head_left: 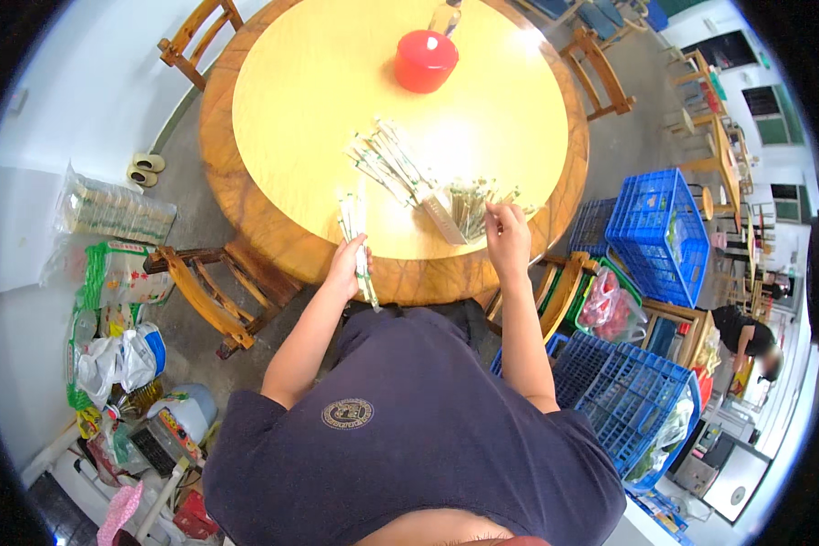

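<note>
My left hand (344,269) is closed around several long, thin white packets (353,218) with green print, which look like paper-wrapped chopsticks. They stand up out of the fist at the table's near edge. A loose pile of similar packets (387,164) lies fanned on the table, one end against a small open box (444,218). Thin clear-and-green packets (473,205) fill this box and spill from its right side. My right hand (508,232) is just right of the box, its fingertips pinched together; what is between them is too small to make out.
The round wooden table (246,200) bears a red bucket (425,62) and a bottle (445,16) at the far side. Wooden chairs (205,296) surround it. Blue crates (660,237) are stacked at right; bags and bottles (123,359) crowd the left. Another person (742,337) bends at far right.
</note>
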{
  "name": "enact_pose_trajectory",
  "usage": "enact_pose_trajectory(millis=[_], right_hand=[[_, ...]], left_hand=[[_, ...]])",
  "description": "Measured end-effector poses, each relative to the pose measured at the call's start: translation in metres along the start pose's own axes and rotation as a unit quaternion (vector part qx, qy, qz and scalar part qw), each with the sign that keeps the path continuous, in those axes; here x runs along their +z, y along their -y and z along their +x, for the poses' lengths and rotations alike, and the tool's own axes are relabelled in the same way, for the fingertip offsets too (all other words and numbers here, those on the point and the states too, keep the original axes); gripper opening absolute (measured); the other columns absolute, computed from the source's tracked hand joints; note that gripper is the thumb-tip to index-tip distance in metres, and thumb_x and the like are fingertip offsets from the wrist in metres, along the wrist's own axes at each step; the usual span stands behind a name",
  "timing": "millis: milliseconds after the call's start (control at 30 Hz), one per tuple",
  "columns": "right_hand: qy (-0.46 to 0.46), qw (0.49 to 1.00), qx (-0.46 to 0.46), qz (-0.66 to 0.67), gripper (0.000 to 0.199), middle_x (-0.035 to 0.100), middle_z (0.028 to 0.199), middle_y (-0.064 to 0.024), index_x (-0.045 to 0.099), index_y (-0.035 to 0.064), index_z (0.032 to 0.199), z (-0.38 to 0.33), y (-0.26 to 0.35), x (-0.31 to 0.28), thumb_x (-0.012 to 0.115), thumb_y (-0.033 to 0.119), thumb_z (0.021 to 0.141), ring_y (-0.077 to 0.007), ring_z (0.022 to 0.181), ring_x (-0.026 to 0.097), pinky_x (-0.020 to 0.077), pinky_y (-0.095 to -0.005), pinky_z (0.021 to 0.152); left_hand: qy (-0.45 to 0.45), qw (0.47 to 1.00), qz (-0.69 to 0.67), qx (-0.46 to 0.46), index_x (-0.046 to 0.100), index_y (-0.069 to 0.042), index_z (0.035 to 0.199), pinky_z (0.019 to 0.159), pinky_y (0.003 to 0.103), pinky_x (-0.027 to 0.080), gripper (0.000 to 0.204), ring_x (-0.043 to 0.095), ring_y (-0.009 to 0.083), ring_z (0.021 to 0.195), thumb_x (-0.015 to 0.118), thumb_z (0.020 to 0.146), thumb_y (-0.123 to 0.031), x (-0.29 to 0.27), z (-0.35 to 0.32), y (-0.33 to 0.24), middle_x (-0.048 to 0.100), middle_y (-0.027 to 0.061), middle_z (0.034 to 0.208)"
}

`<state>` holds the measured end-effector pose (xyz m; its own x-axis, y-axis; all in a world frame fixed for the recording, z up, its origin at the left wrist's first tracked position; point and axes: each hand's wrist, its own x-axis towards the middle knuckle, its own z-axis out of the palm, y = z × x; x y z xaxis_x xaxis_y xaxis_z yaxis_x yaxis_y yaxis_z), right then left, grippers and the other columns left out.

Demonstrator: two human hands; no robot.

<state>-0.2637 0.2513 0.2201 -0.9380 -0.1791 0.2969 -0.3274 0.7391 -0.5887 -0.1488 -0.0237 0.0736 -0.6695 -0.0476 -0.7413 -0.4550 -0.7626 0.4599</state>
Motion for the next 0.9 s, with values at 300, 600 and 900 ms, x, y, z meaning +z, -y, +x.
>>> enact_pose_trajectory(millis=[300,600,900], right_hand=[[0.042,0.999,0.007,-0.011,0.015,0.061,0.092,-0.0112,0.068,0.0036,0.103,0.007,0.005,-0.002,0.068,0.005,0.089,-0.0234,0.069,0.061,0.0503,-0.0347,0.064],[0.087,0.996,-0.011,-0.013,0.028,0.059,0.094,-0.0091,0.065,0.0048,0.117,0.017,0.003,-0.009,0.069,0.007,0.089,-0.0189,0.065,0.058,0.0502,-0.0326,0.063],[0.026,0.986,-0.052,0.159,0.038,0.057,0.097,-0.0091,0.06,0.0036,0.125,0.027,0.004,-0.044,0.069,0.003,0.088,-0.0126,0.065,0.054,0.0477,-0.0267,0.063]], left_hand=[[-0.019,0.999,-0.025,0.022,0.05,-0.015,0.11,0.048,0.029,0.047,0.021,0.055,0.0134,0.061,0.062,0.097,-0.027,-0.008,0.007,-0.003,0.055,0.002,0.077],[-0.036,0.998,-0.037,0.045,0.05,-0.014,0.111,0.051,0.031,0.048,0.022,0.056,0.015,0.064,0.06,0.098,-0.029,-0.008,0.004,0.005,0.056,0.0033,0.078],[-0.061,0.995,-0.041,0.065,0.046,-0.014,0.108,0.048,0.029,0.046,0.025,0.056,0.0139,0.062,0.064,0.096,-0.028,0.007,-0.015,0.018,0.057,0.0038,0.077]])
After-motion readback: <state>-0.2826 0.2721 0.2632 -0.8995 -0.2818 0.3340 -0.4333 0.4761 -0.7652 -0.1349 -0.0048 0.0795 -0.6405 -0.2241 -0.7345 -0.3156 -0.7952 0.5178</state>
